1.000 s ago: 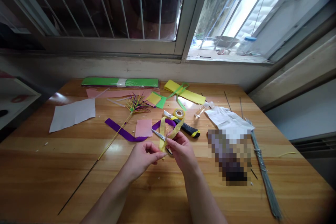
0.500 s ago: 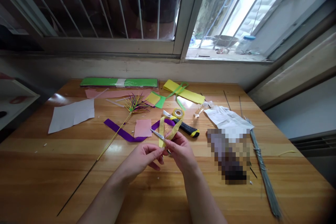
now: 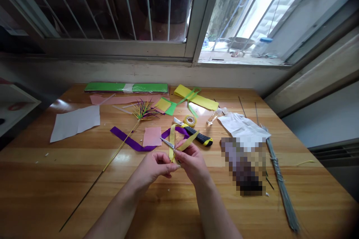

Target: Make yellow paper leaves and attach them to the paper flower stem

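Note:
My left hand [image 3: 153, 166] and my right hand [image 3: 192, 162] meet over the middle of the wooden table [image 3: 179, 201]. Both pinch a looped yellow paper strip [image 3: 171, 140] that rises between them. My right hand also holds small scissors [image 3: 167, 142], whose blades point left past the strip. A purple paper strip [image 3: 126, 140] and a pink paper square [image 3: 152, 136] lie just beyond my hands.
A wire stem with a fringed purple-yellow head [image 3: 144, 110] lies to the left. Further back lie a tape roll [image 3: 190, 120], a black-yellow utility knife [image 3: 196, 136], green paper [image 3: 126, 87], yellow paper [image 3: 196, 99], white sheets [image 3: 75, 122] and a wire bundle [image 3: 280, 183] at the right.
My hands have shifted slightly and the yellow loop has tilted, its right side now lower. The scissors stay at the strip.

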Demonstrator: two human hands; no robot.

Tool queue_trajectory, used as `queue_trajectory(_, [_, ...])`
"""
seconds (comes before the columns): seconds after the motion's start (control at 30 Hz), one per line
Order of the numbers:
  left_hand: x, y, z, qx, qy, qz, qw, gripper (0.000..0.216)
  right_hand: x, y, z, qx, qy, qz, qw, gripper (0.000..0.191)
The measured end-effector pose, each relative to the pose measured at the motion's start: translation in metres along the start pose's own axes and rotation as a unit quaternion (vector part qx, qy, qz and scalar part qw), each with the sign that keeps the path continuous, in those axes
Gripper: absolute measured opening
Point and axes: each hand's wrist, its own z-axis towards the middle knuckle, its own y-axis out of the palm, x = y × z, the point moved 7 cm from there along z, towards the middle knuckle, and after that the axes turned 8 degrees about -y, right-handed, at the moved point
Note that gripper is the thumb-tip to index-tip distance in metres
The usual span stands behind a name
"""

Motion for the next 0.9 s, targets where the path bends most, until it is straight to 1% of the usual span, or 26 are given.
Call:
queue_trajectory(0.1, [0.003,0.001,-0.001,-0.017,0.007,0.010,1.000,0.032,0.001,0.000,0.000,-0.002,0.008,0.007,1.000,0.019])
queue_trajectory(0.17, [0.004,0.003,-0.002,-0.029,0.010,0.026,0.999,0.036,0.003,0.000,-0.001,-0.005,0.012,0.006,1.000,0.020])
queue_trajectory(0.23, [0.005,0.002,-0.003,-0.019,0.011,0.034,0.999,0.037,0.003,-0.001,-0.001,-0.003,0.012,-0.002,1.000,0.020])
queue_trajectory(0.3, [0.005,0.001,-0.002,0.004,0.019,0.042,0.999,0.034,0.003,-0.002,0.000,0.001,0.008,-0.010,1.000,0.020])
queue_trajectory(0.4, [0.008,0.001,-0.003,0.037,0.049,0.074,0.995,0.031,0.002,-0.003,0.000,0.008,0.001,-0.017,1.000,0.021])
queue_trajectory(0.47, [0.011,0.002,-0.004,0.041,0.069,0.101,0.992,0.030,0.001,-0.002,0.001,0.010,-0.003,-0.021,1.000,0.021])
queue_trajectory(0.53, [0.010,0.004,-0.005,0.031,0.074,0.118,0.990,0.030,0.000,-0.002,0.001,0.008,-0.006,-0.032,0.999,0.020])
queue_trajectory(0.7, [0.001,0.007,-0.004,-0.007,0.038,0.106,0.994,0.030,-0.002,-0.008,0.003,0.025,-0.030,-0.070,0.997,0.013])
queue_trajectory(0.8, [-0.005,0.008,-0.003,-0.027,0.004,0.071,0.997,0.034,-0.005,-0.014,0.006,0.046,-0.042,-0.085,0.994,0.014])
queue_trajectory(0.9, [-0.008,0.007,-0.002,-0.020,-0.013,0.035,0.999,0.039,-0.009,-0.014,0.009,0.051,-0.051,-0.111,0.991,0.016])
